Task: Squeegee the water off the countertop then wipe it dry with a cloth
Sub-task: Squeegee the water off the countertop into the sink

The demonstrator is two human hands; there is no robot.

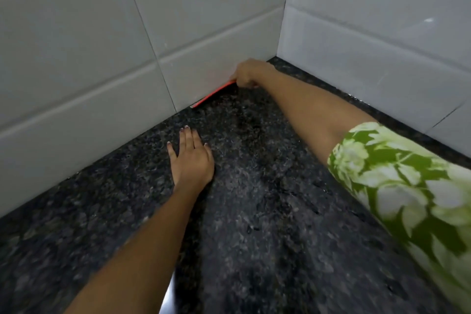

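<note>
My right hand reaches into the far corner of the dark speckled granite countertop and grips a red squeegee. The squeegee's thin blade lies along the foot of the tiled back wall, touching the counter. Most of its handle is hidden inside my fist. My left hand rests flat on the counter, palm down, fingers together, holding nothing, nearer to me than the squeegee. No cloth is in view.
White tiled walls meet in a corner behind the counter, one at the back and one on the right. My right arm's green floral sleeve covers the right side of the counter.
</note>
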